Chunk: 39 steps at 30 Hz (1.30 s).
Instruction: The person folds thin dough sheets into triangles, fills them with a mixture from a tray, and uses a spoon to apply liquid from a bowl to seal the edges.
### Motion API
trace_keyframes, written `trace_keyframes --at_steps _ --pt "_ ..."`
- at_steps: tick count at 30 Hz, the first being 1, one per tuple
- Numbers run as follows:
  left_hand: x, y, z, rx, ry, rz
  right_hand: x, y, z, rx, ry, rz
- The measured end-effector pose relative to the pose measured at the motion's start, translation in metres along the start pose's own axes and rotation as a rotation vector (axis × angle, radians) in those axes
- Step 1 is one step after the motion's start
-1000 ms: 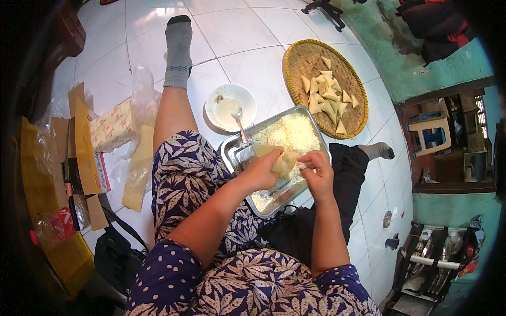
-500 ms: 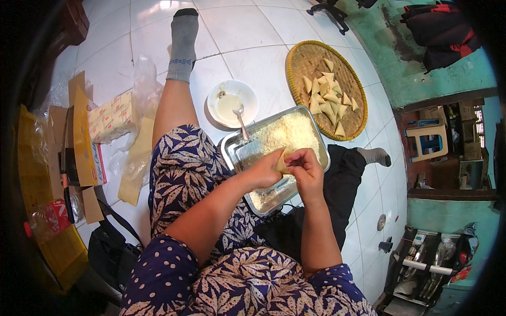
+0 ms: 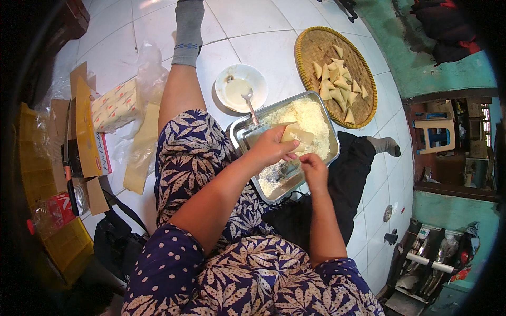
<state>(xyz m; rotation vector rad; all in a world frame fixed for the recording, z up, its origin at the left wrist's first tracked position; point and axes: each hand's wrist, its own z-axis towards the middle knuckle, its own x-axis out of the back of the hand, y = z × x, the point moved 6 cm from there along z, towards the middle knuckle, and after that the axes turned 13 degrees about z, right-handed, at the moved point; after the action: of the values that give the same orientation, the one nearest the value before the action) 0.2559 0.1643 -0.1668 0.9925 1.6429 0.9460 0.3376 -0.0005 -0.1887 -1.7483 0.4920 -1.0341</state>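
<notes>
In my left hand (image 3: pixel 274 148) is a thin, pale pastry wrapper (image 3: pixel 301 136), partly folded, gripped between thumb and fingers over a metal tray (image 3: pixel 235 138). Grated cheese (image 3: pixel 305 117) is heaped at the tray's far side, with scattered shreds at its near end. My right hand (image 3: pixel 315 171) is apart from the wrapper, above the tray's right edge, with fingers curled together; what they hold, if anything, is hidden. Beyond the tray, a white bowl (image 3: pixel 219 87) of pale paste has a spoon (image 3: pixel 251 108) leaning toward the tray. Folded pastry triangles (image 3: pixel 340 83) lie on a round woven tray (image 3: pixel 316 47).
Between my outstretched legs stands the metal tray. A stack of wrapper strips (image 3: pixel 142 152) on plastic, a wrapped patterned pack (image 3: pixel 115 105), an opened cardboard box (image 3: pixel 87 126) and an orange-handled knife (image 3: pixel 70 184) are at left. A dark rack (image 3: pixel 427 258) stands at lower right.
My right hand has come away from the wrapper and lowered toward the tray's right edge. The wrapper looks more spread in my left hand. The whole view has shifted slightly.
</notes>
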Motion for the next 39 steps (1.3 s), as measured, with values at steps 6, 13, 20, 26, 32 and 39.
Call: trace_keyframes --at_steps 6,13,20,26,32,39 --pt "0.007 0.007 -0.001 -0.048 0.055 -0.121 -0.066 0.007 -0.026 0.335 -0.131 -0.471" --pt "0.006 0.020 -0.005 -0.158 -0.002 -0.102 -0.073 -0.008 -0.013 0.342 -0.115 -0.294" --pt "0.000 0.016 -0.003 -0.101 -0.033 -0.199 -0.108 -0.027 -0.044 0.573 -0.418 -0.467" --pt "0.001 0.020 -0.005 -0.102 -0.054 -0.178 -0.072 -0.021 -0.050 0.504 -0.533 -0.582" --pt "0.001 -0.007 0.008 -0.169 0.010 0.071 -0.081 -0.012 -0.056 0.317 -0.542 -0.563" --pt "-0.002 0.001 0.004 -0.099 -0.017 -0.034 -0.078 0.024 -0.038 -0.139 -0.542 -0.063"
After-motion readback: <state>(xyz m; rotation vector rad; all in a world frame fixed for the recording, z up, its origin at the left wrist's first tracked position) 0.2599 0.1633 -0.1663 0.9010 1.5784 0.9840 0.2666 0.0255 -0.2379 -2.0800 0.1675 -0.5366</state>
